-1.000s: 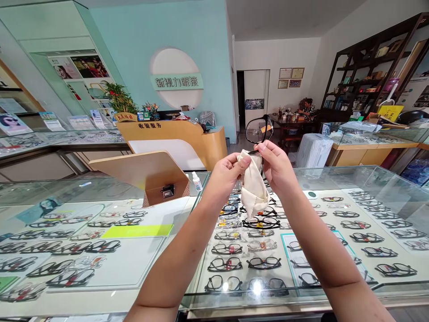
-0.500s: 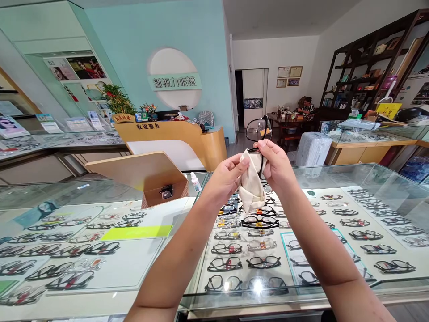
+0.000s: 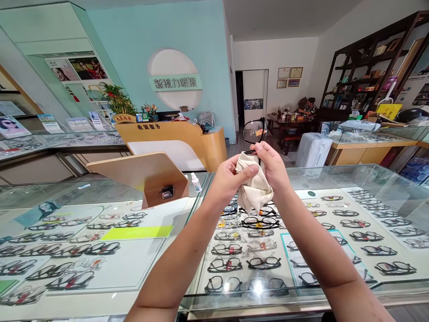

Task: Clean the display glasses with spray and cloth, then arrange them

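Black-framed glasses [image 3: 254, 130] are held up above the display case, one lens showing above my fingers and the other hidden by the cloth. My left hand [image 3: 233, 178] grips a cream cloth [image 3: 255, 190], its thumb pressed on the front. The cloth is folded around the lower part of the glasses and its end hangs down. On the right, my right hand [image 3: 272, 164] pinches the frame near its middle, beside the cloth. Below both hands, rows of glasses [image 3: 260, 222] lie inside the glass case [image 3: 201, 286].
A wooden board [image 3: 140, 172] tilts over the left case, near a small white spray bottle [image 3: 196, 182]. Behind are a wooden counter [image 3: 211, 145], a wrapped grey package [image 3: 313, 150] and a person [image 3: 309, 109] seated at a dark table.
My left thumb has moved right across the cloth, which now spreads wider and covers more of the frame. The glasses have shifted slightly left and turned a little.
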Action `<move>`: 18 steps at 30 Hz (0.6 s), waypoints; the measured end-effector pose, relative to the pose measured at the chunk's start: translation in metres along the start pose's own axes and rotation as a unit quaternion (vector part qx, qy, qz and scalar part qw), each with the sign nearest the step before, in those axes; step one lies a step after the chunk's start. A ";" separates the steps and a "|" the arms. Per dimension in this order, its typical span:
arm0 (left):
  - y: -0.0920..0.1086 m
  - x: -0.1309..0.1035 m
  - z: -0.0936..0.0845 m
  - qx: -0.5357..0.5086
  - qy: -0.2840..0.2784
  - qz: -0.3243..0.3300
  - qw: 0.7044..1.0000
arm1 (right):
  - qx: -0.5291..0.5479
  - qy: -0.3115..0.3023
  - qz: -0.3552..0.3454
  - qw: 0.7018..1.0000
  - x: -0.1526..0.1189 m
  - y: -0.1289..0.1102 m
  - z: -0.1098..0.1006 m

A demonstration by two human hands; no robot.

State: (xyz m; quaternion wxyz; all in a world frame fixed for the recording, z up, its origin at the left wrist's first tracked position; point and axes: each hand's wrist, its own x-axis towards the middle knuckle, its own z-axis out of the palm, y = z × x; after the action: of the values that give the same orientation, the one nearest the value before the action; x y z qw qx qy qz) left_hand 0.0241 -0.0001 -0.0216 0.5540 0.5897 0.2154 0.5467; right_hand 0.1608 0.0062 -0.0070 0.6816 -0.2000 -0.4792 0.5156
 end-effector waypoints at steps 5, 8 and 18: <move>-0.003 -0.001 0.004 -0.021 0.025 -0.007 0.999 | 0.048 0.003 0.005 0.999 -0.001 0.008 0.002; -0.003 -0.001 0.007 -0.030 0.039 -0.008 0.999 | 0.046 0.002 0.000 0.999 -0.001 0.012 0.003; 0.000 -0.005 0.019 -0.044 0.105 0.042 0.993 | 0.067 -0.050 -0.019 0.996 -0.011 0.015 0.010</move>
State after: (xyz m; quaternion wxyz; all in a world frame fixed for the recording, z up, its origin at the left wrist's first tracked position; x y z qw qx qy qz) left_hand 0.0396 -0.0125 -0.0192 0.5304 0.5127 0.2232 0.6372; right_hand 0.1447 -0.0001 -0.0192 0.6782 -0.1187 -0.4806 0.5432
